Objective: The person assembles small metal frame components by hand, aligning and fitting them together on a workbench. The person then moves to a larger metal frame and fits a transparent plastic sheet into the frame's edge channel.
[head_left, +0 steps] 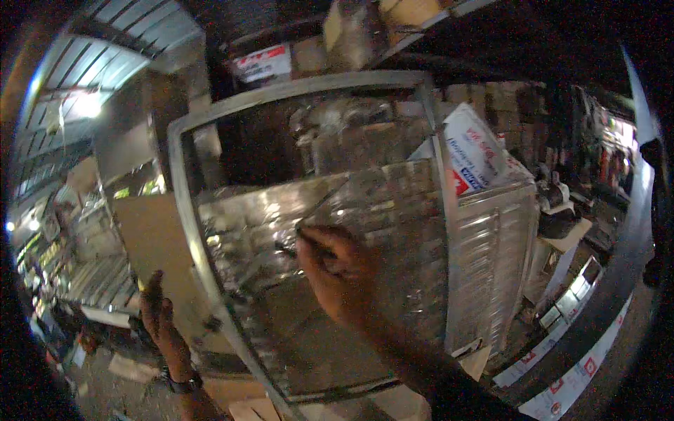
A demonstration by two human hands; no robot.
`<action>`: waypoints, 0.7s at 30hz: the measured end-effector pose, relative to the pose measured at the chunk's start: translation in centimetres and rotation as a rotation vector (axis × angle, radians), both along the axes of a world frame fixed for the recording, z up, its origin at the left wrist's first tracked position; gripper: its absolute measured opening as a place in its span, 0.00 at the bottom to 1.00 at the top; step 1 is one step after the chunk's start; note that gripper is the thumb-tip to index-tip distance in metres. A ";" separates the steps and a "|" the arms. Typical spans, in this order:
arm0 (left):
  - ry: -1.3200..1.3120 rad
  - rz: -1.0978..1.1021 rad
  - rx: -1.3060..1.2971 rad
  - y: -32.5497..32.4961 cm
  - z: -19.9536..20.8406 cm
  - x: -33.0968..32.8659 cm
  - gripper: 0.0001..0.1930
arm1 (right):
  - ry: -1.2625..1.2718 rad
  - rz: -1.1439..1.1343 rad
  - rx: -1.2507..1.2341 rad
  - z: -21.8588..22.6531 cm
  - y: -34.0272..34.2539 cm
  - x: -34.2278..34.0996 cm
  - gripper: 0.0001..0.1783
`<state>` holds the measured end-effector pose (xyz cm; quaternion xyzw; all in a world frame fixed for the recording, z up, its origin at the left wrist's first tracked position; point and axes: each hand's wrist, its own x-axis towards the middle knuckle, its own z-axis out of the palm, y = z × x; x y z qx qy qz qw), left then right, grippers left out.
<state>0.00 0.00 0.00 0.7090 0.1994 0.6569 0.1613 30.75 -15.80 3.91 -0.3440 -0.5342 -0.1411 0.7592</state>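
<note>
A pale metal rectangular frame (pixel 184 203) stands upright and slightly tilted before me, and stacked wrapped goods show through its opening. In front of that opening, my right hand (pixel 335 270) is closed in a pinch. A thin dark piece (pixel 286 248) sticks out by its fingertips, too blurred to name. Lower left, outside the frame's left side, my left hand (pixel 159 316) is raised with fingers stretched and nothing visible in it. A dark band (pixel 184 384) circles its wrist. Behind the left hand is a brown cardboard sheet (pixel 158 242).
Plastic-wrapped stacks (pixel 491 259) stand right of the frame, with a white printed carton (pixel 474 151) on top. Long pale strips (pixel 576 379) lie at lower right. Boxes (pixel 351 35) sit on a shelf above. A lamp (pixel 88 105) shines at upper left.
</note>
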 end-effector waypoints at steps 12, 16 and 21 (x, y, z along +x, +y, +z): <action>-0.192 -0.415 -0.686 -4.5 -9.2 -5.2 0.18 | -0.413 0.569 -0.573 -13.5 8.1 -19.2 0.17; -0.425 -0.354 -0.746 -0.7 -12.0 -11.3 0.17 | -0.528 0.471 -0.558 -12.9 13.9 -23.1 0.25; -0.414 -0.351 -0.773 -0.7 -13.7 -17.8 0.18 | -0.661 0.423 -0.388 -10.1 19.5 -29.9 0.35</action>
